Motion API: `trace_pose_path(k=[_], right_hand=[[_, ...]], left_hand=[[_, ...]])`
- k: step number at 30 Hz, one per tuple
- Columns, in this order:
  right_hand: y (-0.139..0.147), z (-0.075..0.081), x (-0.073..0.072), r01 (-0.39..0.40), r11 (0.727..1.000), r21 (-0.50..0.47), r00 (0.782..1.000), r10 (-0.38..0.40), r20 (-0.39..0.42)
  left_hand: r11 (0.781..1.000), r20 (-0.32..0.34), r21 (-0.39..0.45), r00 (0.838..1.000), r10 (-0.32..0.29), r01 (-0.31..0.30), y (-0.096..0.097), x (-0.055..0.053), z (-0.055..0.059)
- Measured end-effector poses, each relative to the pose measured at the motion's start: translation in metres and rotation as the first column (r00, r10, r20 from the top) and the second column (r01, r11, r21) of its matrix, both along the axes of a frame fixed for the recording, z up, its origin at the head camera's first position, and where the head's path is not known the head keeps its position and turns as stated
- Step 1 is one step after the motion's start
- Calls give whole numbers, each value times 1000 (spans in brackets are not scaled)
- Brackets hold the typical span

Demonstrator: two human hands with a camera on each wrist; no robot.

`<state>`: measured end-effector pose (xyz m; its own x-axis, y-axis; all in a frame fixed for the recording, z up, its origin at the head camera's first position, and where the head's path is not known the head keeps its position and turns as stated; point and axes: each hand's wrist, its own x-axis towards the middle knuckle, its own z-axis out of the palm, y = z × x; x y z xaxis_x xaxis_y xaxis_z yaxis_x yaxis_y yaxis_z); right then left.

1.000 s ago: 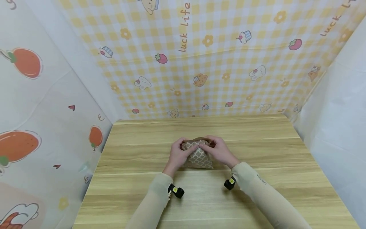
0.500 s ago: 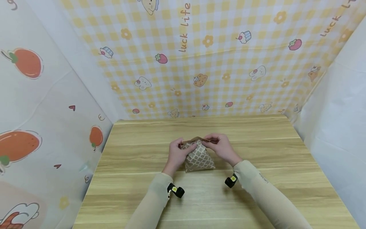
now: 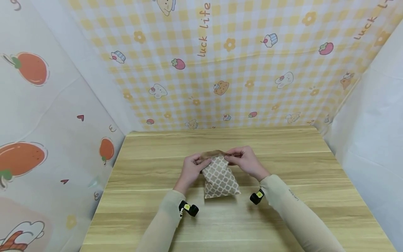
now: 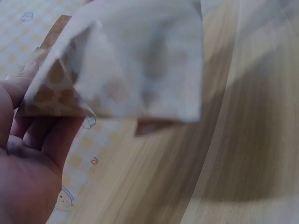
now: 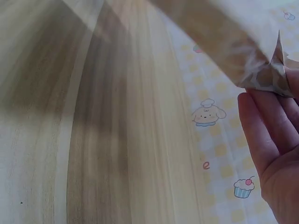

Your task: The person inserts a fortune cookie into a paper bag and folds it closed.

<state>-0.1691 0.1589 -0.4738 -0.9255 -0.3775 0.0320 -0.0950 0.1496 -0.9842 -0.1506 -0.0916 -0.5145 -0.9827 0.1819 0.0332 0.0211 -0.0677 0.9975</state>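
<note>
A brown paper bag [image 3: 220,179] with a white lattice pattern is held up over the wooden table, its lower end toward me. My left hand [image 3: 190,170] pinches the bag's upper left corner, thumb on the patterned front. At the upper right corner, my right hand [image 3: 248,162] pinches the edge between thumb and fingers. A plain brown strip runs along the top between both hands. In the left wrist view, the bag [image 4: 145,70] is blurred and shows creased folds at its side. The right wrist view has the fingers behind the bag's folded corner [image 5: 266,77].
The wooden table [image 3: 283,147] reaches back to a yellow checked cloth backdrop [image 3: 239,70]. A white cloth with fruit prints [image 3: 63,115] hangs at the left, and a plain white sheet [image 3: 371,105] at the right. Each wrist carries a small black camera [image 3: 190,209].
The bag's bottom has swung toward me, so more of its patterned front shows. My hands have drawn slightly apart, and the brown top edge now lies flatter and straighter.
</note>
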Motion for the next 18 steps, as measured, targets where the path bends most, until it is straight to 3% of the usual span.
trace_pose_path(k=[6, 12, 18], right_hand=[[1, 3, 2, -15, 999, -31, 1000, 15, -14], [5, 6, 4, -31, 999, -37, 998, 29, -54], [9, 6, 4, -72, 995, -64, 996, 68, -65]], left_hand=[[999, 23, 34, 999, -30, 29, -5, 0, 1], [999, -42, 28, 999, -29, 30, -5, 1, 2], [986, -82, 134, 992, -93, 104, -5, 1, 4]])
